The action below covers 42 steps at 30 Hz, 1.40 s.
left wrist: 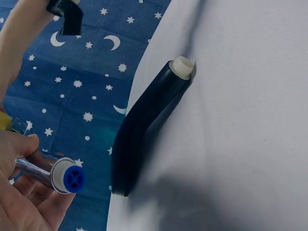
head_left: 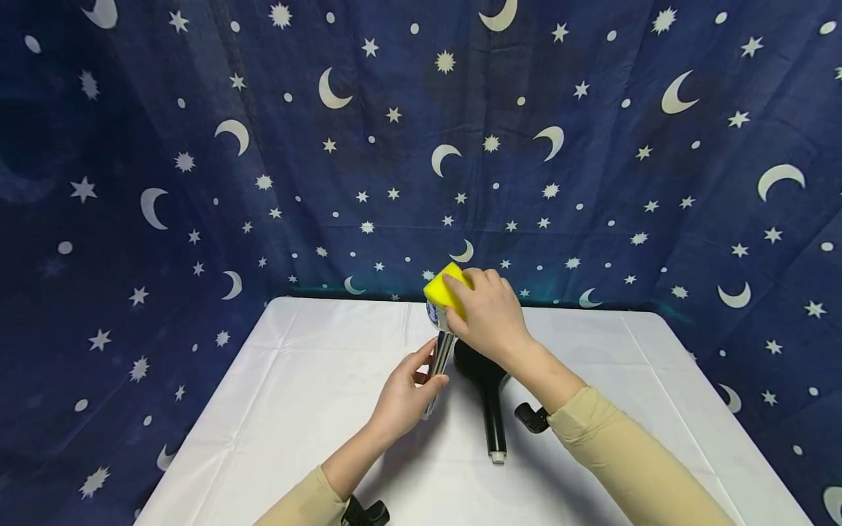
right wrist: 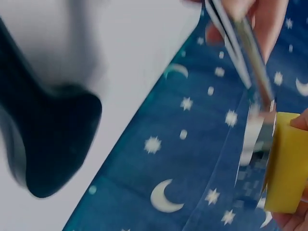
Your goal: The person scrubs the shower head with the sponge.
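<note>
Head view, centre: my left hand (head_left: pixel 409 393) grips chrome shower head (head_left: pixel 444 350), right hand (head_left: pixel 492 313) pinches yellow sponge (head_left: pixel 442 287) against it.

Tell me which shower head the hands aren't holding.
The black shower head, lying on the white table; the silver shower head is gripped by the left hand.

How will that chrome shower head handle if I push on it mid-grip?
Likely stiff: the chrome shower head runs straight out of the left hand. Its smooth, shiny handle may be slippery. The wider head sits beyond the grip, so pushing there could twist it.
</note>
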Motion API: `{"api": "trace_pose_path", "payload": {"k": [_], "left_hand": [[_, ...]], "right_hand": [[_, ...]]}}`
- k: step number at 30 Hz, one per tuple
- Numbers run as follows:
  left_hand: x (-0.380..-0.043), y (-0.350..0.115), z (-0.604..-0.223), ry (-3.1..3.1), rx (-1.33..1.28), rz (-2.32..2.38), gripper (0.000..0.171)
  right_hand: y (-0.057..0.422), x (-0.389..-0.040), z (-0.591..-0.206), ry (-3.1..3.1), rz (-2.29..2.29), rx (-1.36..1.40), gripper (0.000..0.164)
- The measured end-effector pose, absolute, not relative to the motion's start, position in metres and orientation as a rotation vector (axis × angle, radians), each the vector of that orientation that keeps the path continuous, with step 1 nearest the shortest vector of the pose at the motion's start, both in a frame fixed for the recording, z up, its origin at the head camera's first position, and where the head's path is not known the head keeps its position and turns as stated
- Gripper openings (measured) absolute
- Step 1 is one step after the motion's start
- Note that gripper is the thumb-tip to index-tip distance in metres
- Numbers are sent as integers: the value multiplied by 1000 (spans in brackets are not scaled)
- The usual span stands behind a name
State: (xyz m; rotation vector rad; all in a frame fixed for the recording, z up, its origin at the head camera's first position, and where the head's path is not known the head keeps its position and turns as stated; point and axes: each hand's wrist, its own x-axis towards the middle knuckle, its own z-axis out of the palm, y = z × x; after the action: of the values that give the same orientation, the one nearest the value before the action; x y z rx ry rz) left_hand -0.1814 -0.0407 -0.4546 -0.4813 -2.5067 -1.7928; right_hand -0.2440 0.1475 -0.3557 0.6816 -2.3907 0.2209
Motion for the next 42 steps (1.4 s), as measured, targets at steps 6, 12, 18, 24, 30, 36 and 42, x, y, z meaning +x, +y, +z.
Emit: {"api": "trace_pose_path", "payload": {"k": [6,12,18,24,30,36,42], "left_hand": [[-183,-42,-453,-2496,-462,-1804,64],[-183,-42,-455,-2474,-475,-1797,66],[-184,-40,-457,-2480,-485,-1769,65],[-187,-41,-457,-2410,-466,-1901,65],[-191,-43,-454,-2257,-400,-2256,60],[-186,-43,-453,-2149,-288,-2506,67],[-185,-44,-453,-1968,-226,-2771,69]], "right_hand": [[128,-228,-362,-2329,132,876,46],[145,-243,-356,-2360,147,770,46],[171,-261,-346,-2481,280,489,49],[158,-241,-356,-2432,275,712,49],[146,-222,-370,-2269,110,1016,49],[165,-236,-373,-2223,201,795,52],[162,-234,-389,-2219,345,809,57]]}}
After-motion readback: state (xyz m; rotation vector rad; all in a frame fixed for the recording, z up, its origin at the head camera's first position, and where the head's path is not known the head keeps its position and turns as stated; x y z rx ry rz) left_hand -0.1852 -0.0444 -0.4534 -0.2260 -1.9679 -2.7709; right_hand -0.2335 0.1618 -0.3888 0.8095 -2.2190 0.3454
